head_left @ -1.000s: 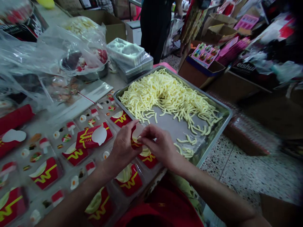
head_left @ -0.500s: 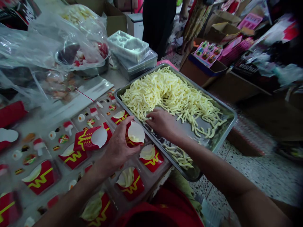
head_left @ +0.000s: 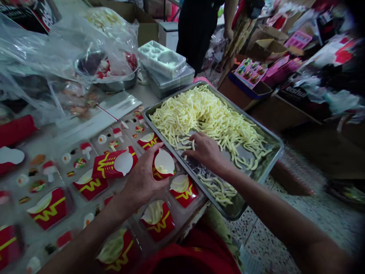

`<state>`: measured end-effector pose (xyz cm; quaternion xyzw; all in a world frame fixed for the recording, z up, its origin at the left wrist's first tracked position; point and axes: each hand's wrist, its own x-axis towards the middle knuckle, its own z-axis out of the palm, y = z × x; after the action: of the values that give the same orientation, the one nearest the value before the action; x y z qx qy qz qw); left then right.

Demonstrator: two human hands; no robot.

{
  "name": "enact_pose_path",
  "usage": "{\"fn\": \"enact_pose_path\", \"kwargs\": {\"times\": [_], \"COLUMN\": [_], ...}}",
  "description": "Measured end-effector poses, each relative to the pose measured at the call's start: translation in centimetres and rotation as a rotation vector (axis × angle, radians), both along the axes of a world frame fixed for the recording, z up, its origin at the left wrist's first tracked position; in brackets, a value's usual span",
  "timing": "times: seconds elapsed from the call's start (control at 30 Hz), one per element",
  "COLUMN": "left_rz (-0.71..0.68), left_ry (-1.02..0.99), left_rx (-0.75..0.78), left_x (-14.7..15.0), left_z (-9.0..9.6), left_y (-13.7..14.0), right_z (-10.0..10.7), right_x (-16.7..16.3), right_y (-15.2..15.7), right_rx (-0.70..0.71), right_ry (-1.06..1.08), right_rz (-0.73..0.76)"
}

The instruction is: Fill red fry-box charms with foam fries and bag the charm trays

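Note:
My left hand (head_left: 145,171) grips a small red french fry carton (head_left: 164,161) by its sides, its white inner back facing up with a few pale pieces at the mouth. To its right, my right hand (head_left: 207,150) is over the metal tray (head_left: 196,171), thumb and fingers curled round a pale toy-like fry (head_left: 193,145). A large heap of pale yellow fries (head_left: 196,108) covers the far part of that tray. A smaller bunch (head_left: 218,189) lies in its near corner. Left of my hand, a stack of nested red cartons (head_left: 114,164) rests on the packs.
Clear plastic trays hold filled red cartons (head_left: 184,189) and tiny food pieces (head_left: 85,148) across the table. Behind stand stacked clear moulded trays (head_left: 162,59) and a metal bowl (head_left: 114,84) under plastic bags. A person (head_left: 196,34) stands beyond, near open cardboard boxes (head_left: 242,91).
My right hand has shifted slightly right, and a fry now shows between its fingers. The left hand still holds the carton; the whole view has moved a little.

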<state>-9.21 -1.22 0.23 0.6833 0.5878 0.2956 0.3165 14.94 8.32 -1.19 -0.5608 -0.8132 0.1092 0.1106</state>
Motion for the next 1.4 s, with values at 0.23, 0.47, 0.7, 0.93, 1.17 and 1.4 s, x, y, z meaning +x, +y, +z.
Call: {"fn": "enact_pose_path", "kwargs": {"times": [0.23, 0.47, 0.7, 0.93, 1.17, 1.4], "left_rz": [-0.090, -0.234, -0.225, -0.039, -0.021, -0.001], "left_ry": [0.119, 0.333, 0.580, 0.363, 0.226, -0.042], "left_rx": [0.045, 0.036, 0.064, 0.136, 0.179, 0.271], "left_x": [-0.2, 0.6, 5.5, 12.4, 14.7, 16.7], "left_z": [0.7, 1.7, 2.7, 0.6, -0.5, -1.8], "left_y": [1.6, 4.5, 6.5, 6.6, 7.0, 8.4], "right_z": [0.0, -1.6, 0.2, 6.2, 5.3, 5.9], "right_x": [-1.3, -0.1, 0.2, 1.4, 5.1, 5.5], "right_y": [0.5, 1.1, 0.4, -0.9, -1.1, 0.8], "right_rx": [-0.083, -0.174, -0.347, -0.144, -0.151, -0.091], "right_ry": [-0.139, 0.047, 0.735, -0.050, 0.191, 0.340], "right_rz": [0.017, -0.104, -0.227, -0.021, -0.075, -0.076]}}
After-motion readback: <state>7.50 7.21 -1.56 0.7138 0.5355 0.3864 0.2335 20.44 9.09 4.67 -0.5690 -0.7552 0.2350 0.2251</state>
